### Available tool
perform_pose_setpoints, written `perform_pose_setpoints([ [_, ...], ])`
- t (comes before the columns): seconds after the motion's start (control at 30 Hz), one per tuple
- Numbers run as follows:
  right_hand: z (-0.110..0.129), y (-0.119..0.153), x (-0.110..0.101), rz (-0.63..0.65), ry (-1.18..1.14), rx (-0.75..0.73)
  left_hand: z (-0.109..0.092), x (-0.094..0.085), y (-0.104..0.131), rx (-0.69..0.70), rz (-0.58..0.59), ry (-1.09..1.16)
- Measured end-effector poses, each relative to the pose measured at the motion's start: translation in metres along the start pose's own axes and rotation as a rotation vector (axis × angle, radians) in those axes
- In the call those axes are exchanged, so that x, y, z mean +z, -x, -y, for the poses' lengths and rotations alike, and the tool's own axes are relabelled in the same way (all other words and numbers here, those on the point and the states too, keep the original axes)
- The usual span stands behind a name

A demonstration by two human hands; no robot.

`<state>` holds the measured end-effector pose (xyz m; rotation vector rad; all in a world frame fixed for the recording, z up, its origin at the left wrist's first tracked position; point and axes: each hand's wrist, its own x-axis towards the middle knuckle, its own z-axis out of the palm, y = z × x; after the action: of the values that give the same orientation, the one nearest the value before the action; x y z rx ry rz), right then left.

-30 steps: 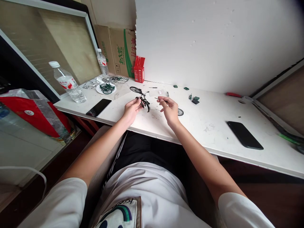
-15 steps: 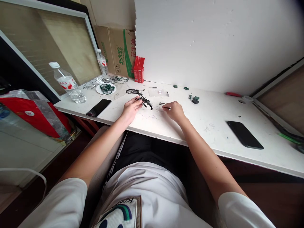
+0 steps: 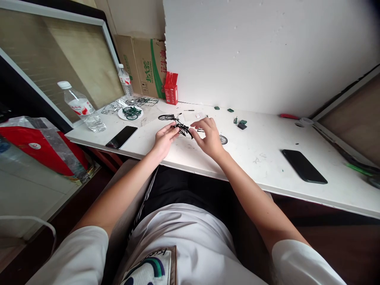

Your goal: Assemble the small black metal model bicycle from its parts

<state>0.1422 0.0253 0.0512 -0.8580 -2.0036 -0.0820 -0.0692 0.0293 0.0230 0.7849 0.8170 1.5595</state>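
My left hand (image 3: 165,137) pinches a small black model bicycle (image 3: 182,128) above the white table. The bicycle's front wheel (image 3: 166,117) points to the left, and its rear end has no wheel on it. Around that rear end, at the right, my right hand (image 3: 208,138) has its thumb and index finger apart, close to the black fender. Nothing can be seen held between them. A loose spoked wheel (image 3: 223,139) lies on the table just right of my right hand. Behind the right fingers a small dark part (image 3: 200,130) is partly covered.
A white plate (image 3: 120,114) with green bicycle parts, two bottles (image 3: 84,109) (image 3: 126,81) and a phone (image 3: 121,137) are at the left. A red box (image 3: 171,89) stands at the back. Several green pieces (image 3: 242,122) and another phone (image 3: 304,166) lie to the right.
My right hand has moved up and left to the bicycle's rear end, and its fingers have spread. The loose wheel has come into view. My left hand still holds the bicycle.
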Motion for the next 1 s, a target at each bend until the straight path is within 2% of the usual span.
perform_pose_setpoints([
  [0.1, 0.021, 0.001, -0.002, 0.074, 0.079, -0.100, 0.003, 0.005, 0.005, 0.000, 0.038, 0.002],
  [0.23, 0.017, 0.005, -0.001, 0.149, 0.180, -0.163, 0.005, 0.009, 0.009, -0.009, 0.054, 0.018],
  [0.43, 0.006, 0.003, 0.000, 0.110, 0.176, -0.170, 0.002, 0.011, 0.011, 0.010, 0.068, 0.011],
  [0.67, 0.009, 0.004, 0.002, 0.143, 0.191, -0.134, 0.002, 0.011, 0.012, 0.033, 0.079, -0.006],
  [1.0, 0.015, 0.006, 0.002, 0.145, 0.189, -0.169, 0.006, 0.005, 0.005, 0.084, 0.074, -0.043],
])
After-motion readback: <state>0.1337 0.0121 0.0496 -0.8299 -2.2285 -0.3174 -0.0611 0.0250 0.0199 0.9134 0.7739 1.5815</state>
